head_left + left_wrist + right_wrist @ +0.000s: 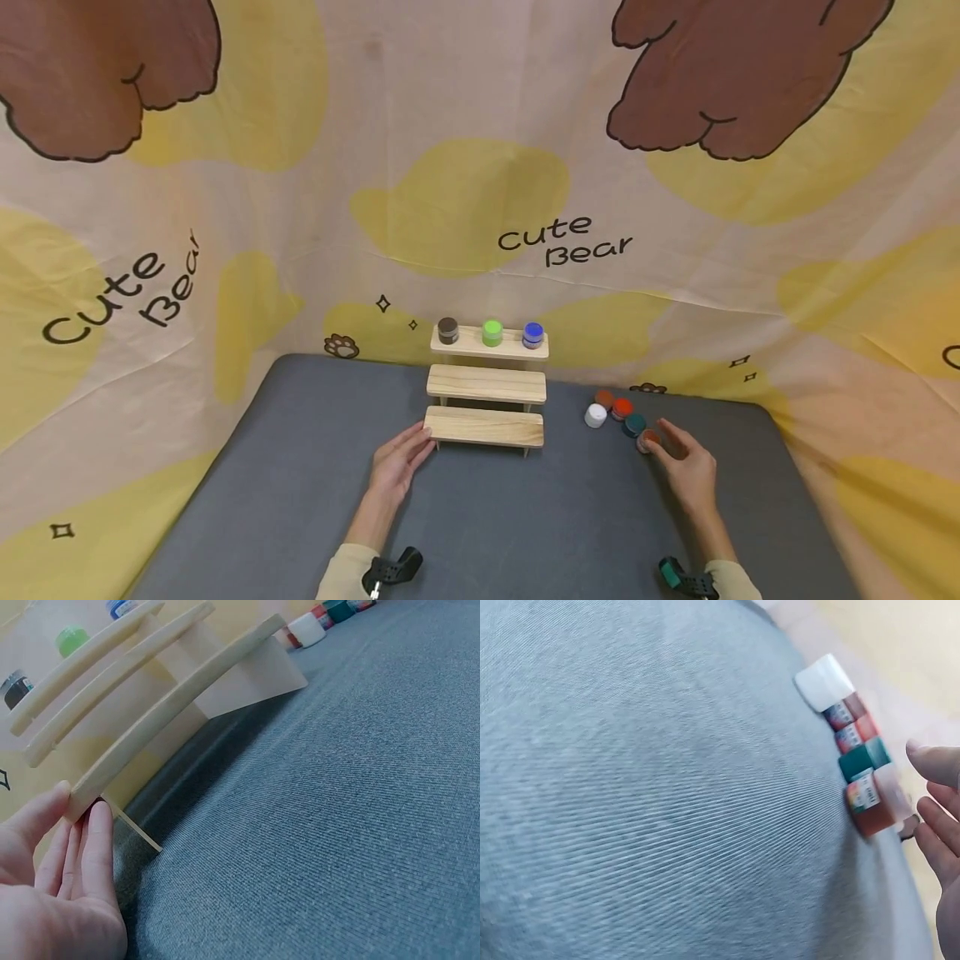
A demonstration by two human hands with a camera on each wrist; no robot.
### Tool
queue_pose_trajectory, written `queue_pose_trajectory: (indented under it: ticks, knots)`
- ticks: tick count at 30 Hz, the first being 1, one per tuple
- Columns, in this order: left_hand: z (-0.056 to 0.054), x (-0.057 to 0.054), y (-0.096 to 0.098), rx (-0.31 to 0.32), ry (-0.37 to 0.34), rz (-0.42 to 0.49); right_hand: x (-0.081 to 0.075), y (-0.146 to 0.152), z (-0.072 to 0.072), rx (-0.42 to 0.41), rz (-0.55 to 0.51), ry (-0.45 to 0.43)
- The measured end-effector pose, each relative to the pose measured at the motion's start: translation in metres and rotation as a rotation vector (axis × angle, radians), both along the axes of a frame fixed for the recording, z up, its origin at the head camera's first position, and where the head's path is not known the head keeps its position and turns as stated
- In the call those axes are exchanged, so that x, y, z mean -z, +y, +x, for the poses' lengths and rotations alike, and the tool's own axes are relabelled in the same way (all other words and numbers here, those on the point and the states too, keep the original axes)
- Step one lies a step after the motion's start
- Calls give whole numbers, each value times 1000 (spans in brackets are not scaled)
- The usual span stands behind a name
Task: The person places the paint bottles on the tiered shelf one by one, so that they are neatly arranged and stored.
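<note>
- Left hand (pixel 395 467): grips the near left corner of the stand's lowest board, thumb and fingers on either side of it.
- Right hand (pixel 692 475): thumb and fingers spread at the brown jar (pixel 872 806), nothing held; contact can't be told.
- Bands: black one (pixel 393 569) at the left wrist, black-and-green one (pixel 686 582) at the right wrist; light sleeves behind both.
- Wooden stand (pixel 483 427): three stepped boards, right of and beyond the left hand, well left of the right hand; lower two boards bare.
- Brown jar: upright, at the right hand's fingertips, label showing, pale translucent lid.
- Teal jar (pixel 634 425): just past the brown one from the right hand.
- Red jar (pixel 622 408), reddish-brown jar (pixel 603 399): farther out in the same cluster.
- White jar (pixel 596 416): cluster's left side, toward the left hand.
- Top board, beyond the left hand: black jar (pixel 447 331), green jar (pixel 492 333), blue jar (pixel 533 335), left to right, spaced apart.
- Grey worktop (pixel 495 517): under both hands.
- Printed "Cute Bear" cloth (pixel 465 108): farthest out, behind everything.
</note>
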State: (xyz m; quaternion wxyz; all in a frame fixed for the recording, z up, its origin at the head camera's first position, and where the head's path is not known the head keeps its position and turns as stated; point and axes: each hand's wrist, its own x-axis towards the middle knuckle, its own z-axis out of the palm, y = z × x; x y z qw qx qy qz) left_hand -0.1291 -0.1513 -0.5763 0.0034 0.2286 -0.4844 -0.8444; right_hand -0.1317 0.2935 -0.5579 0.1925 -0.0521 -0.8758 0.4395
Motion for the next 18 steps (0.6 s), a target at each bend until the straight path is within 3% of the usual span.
queue_pose_trajectory:
  ticks: [3,9,18]
  knots:
    - [0,-1,0,-1,6,4,6,-1,0,15,-23,-32]
    - [0,0,1,-11,6,24,15,-1,1,11,-165,-107]
    - [-2,0,0,9,12,24,24,-2,-3,34,-213,-105]
